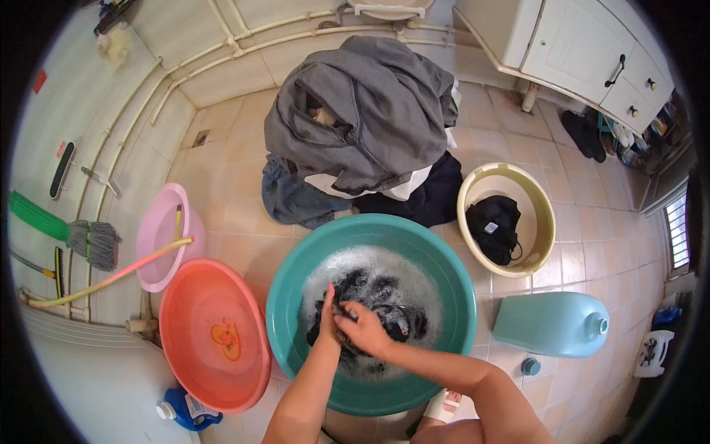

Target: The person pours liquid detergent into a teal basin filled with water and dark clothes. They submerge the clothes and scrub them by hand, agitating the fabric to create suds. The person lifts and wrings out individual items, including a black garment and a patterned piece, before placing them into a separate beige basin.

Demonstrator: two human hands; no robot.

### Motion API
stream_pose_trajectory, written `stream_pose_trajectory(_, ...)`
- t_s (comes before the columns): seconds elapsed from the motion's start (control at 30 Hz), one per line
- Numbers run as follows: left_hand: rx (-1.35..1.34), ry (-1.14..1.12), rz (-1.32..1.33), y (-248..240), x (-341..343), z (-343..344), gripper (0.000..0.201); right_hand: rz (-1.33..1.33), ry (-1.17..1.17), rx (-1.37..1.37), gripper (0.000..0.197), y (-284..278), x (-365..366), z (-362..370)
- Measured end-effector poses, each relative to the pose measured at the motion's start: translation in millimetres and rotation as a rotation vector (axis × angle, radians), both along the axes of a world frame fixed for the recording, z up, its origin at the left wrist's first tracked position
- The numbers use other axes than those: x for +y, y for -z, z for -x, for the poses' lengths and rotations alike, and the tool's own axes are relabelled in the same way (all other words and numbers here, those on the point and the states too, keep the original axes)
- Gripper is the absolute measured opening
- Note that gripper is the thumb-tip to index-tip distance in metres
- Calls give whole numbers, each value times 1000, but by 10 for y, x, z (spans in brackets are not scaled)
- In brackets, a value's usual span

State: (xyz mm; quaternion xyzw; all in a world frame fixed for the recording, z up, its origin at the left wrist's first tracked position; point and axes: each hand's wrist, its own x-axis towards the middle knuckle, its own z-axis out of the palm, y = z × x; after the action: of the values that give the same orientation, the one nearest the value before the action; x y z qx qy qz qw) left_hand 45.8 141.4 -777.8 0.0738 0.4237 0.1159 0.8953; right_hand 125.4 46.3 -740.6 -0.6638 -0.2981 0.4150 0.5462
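In front of me stands a large teal basin of sudsy water with a dark wet garment in it. Both hands are over the middle of the basin. My left hand is upright at the garment's left side, with a dark fold of it against the palm. From the right, my right hand presses its curled fingers on the same fold, so the cloth is squeezed between the two hands. Most of that fold is hidden behind my fingers. White foam floats around the rest of the garment.
Beyond the basin is a heap of clothes under a grey garment. An orange basin and a pink basin with a hose stand left. At right are a cream basin holding black cloth and a light-blue jug lying down.
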Motion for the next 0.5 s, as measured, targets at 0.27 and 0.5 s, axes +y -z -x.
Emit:
stream_pose_trajectory(0.27, 319, -212, -258, 1, -533, -218, 37, 89, -2, -646, 28, 185, 173, -279)
stream_pose_trajectory(0.5, 214, -245, -127, 58, -427, 1, 28, -163, -142, -599, 23, -153, -94, 84)
